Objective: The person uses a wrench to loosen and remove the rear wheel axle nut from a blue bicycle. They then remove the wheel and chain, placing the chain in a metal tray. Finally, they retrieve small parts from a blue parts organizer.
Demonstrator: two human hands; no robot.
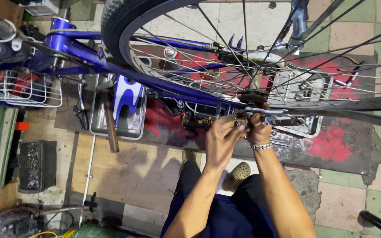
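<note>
An upturned blue bicycle fills the top of the head view, its spoked rear wheel right above my hands. My left hand pinches the hub axle and its metal stay from the left. My right hand, with a silver bracelet on the wrist, grips the same spot from the right, fingers curled on a small metal part near the axle end. Both hands touch each other. Whether either holds a tool is hidden by the fingers.
A metal tray with a wooden-handled hammer lies on the floor to the left. A white wire basket hangs at far left. Loose tools lie on the red-stained mat. A black bottle lies at bottom right.
</note>
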